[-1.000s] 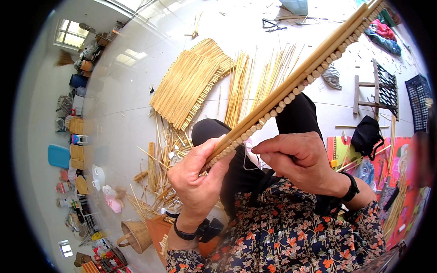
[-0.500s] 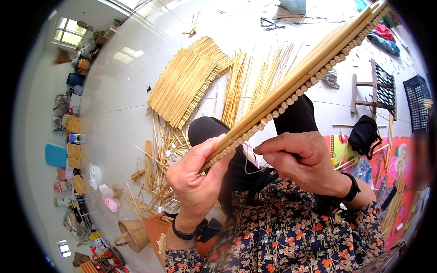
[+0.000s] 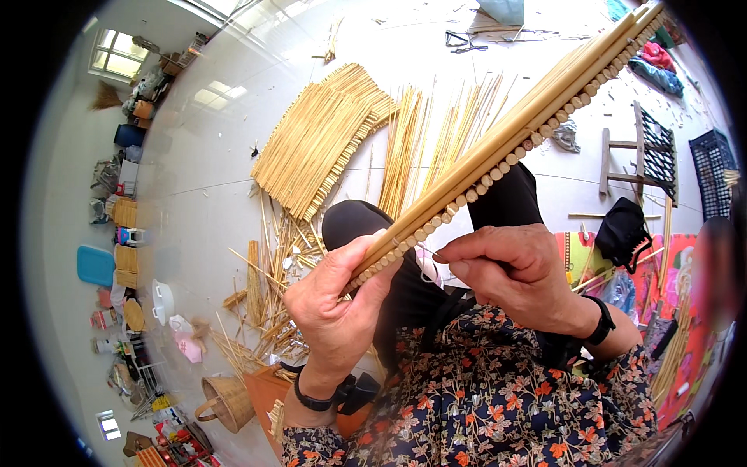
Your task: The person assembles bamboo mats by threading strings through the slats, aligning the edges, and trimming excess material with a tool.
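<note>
Over the knees (image 3: 354, 223), a row of joined sticks (image 3: 493, 156) slants up rightward; left hand (image 3: 331, 297) grasps its near end, thumb opposite fingers. Right hand (image 3: 513, 268): fingers pinched on a thin thread (image 3: 426, 249) beside the stick ends. Stick mat (image 3: 315, 148) on floor (image 3: 210, 156) beyond.

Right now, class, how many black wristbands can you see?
2: the left wristband is on the wrist of the left hand, which grips the stick bundle; the right wristband is on the wrist of the right hand. Others could be hidden.
</note>
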`<state>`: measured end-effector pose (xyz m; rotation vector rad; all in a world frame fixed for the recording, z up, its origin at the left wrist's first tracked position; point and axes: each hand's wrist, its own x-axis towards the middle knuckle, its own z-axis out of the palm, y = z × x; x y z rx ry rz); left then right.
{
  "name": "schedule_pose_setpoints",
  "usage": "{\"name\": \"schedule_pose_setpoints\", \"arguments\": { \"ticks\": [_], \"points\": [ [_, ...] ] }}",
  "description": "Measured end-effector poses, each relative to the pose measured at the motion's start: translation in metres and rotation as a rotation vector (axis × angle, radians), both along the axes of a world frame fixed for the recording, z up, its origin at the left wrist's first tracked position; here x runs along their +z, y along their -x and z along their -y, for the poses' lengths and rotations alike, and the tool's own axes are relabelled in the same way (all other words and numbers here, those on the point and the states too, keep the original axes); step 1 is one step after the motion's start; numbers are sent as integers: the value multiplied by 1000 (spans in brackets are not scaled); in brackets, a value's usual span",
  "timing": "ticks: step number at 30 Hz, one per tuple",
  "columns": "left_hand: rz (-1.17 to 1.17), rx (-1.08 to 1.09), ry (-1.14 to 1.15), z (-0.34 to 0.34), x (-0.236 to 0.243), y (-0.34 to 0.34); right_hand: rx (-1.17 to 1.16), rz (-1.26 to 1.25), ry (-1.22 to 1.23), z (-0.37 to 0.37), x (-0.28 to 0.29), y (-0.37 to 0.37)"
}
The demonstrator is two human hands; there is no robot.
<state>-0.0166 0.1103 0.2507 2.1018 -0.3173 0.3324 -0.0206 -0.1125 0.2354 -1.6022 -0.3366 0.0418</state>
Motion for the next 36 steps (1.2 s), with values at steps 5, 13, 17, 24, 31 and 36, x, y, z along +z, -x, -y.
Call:
{"name": "schedule_pose_setpoints", "arguments": {
  "ticks": [5, 13, 17, 24, 31, 36],
  "points": [
    [-5, -1, -12, 0, 0, 1, 12, -30, 3, 1, 1, 1],
    [-2, -2, -14, -1, -1, 1, 2, 9, 10, 2, 1, 1],
    [-5, -2, 4, 0, -1, 1, 3, -5, 5, 1, 1, 1],
    [33, -2, -96, 1, -2, 7, 31, -37, 53, 7, 5, 5],
    [253, -212, -244, -2, -22, 26, 138, -598, -175, 27, 3, 29],
    [283, -296, -300, -5, -40, 46, 108, -835, -40, 40, -10, 51]
  ]
}}
